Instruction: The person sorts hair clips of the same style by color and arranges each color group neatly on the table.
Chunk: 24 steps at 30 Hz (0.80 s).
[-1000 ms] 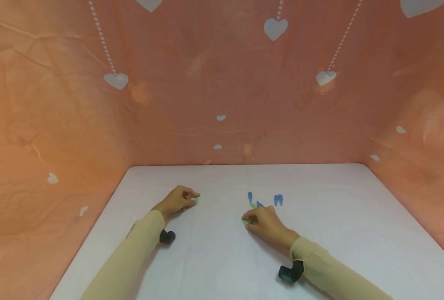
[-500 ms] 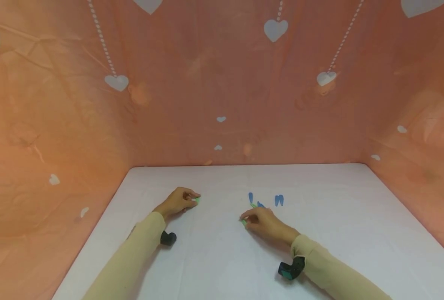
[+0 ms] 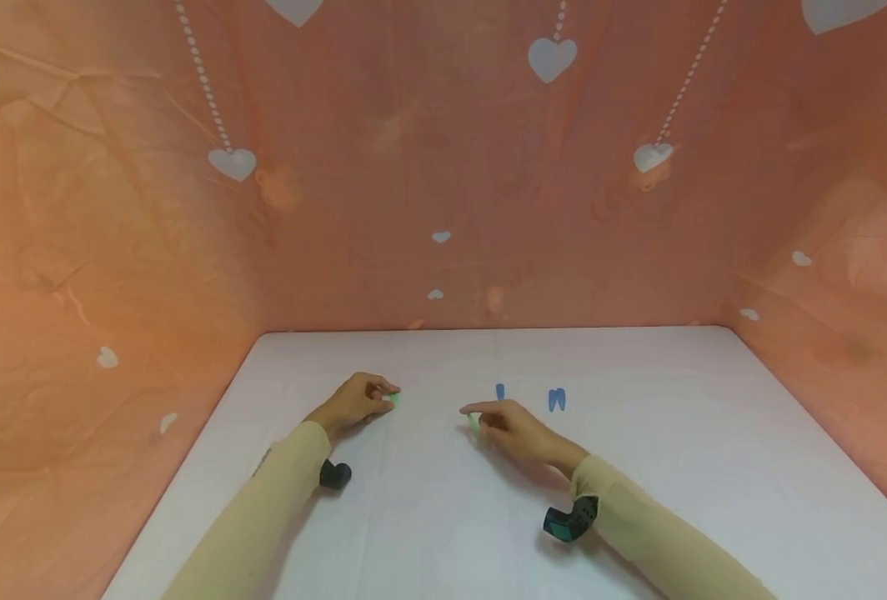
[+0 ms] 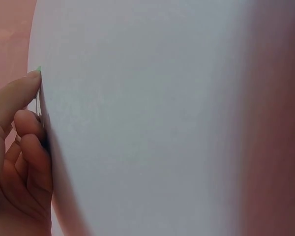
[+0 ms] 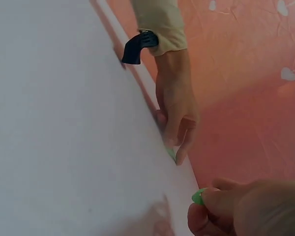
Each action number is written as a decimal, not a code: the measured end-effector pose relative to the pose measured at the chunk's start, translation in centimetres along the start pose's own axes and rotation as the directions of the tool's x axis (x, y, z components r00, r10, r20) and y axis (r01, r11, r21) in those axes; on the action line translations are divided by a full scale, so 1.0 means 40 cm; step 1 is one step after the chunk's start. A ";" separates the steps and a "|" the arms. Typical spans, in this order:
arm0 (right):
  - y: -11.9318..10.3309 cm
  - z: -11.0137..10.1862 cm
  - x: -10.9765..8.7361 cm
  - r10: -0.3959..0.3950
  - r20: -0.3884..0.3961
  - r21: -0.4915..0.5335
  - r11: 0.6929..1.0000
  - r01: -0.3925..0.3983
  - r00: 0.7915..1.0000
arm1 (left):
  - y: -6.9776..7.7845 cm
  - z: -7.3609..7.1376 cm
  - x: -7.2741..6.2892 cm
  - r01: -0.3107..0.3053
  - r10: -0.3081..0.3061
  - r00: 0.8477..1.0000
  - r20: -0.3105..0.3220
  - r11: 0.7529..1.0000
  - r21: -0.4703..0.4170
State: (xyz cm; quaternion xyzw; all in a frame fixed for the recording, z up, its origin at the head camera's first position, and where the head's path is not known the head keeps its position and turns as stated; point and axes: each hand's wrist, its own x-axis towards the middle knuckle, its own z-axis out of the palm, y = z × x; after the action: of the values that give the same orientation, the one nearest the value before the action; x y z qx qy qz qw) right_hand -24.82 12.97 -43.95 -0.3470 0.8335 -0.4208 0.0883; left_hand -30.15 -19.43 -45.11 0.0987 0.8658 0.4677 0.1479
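Note:
At the left of the white table, my left hand [image 3: 353,398] pinches a small green piece [image 3: 394,400] between thumb and fingers. Only a tip of that green piece [image 4: 39,69] shows in the left wrist view. My right hand [image 3: 517,432] is nearer the middle, holding another small, flat green piece [image 3: 473,422] with its index finger stretched out to the left. The right wrist view shows this leaf-like green piece [image 5: 197,197] gripped at the thumb. Just beyond the right hand lies a blue piece [image 3: 499,391], partly covered by it.
Two more slim blue pieces [image 3: 557,400] lie side by side to the right on the white table [image 3: 638,467]. An orange sheet [image 3: 383,183] with pale hearts rises behind the table and along both sides. Each sleeve carries a dark wrist device [image 3: 571,520].
My right hand has moved left and slightly away from me with its green piece, its index finger straightening. It now covers a blue and a green piece seen earlier. My left hand stays put.

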 end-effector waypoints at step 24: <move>-0.002 0.074 0.112 0.156 -0.054 0.300 0.945 -0.133 0.986 | 0.004 0.006 -0.005 -0.014 0.014 1.000 -0.010 1.000 0.028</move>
State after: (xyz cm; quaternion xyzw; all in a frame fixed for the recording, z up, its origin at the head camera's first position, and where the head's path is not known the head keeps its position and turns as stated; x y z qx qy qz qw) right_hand -26.82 8.13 -45.10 -0.2513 0.7873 -0.5459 0.1375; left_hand -29.88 -19.22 -45.07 0.1045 0.8723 0.4570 0.1390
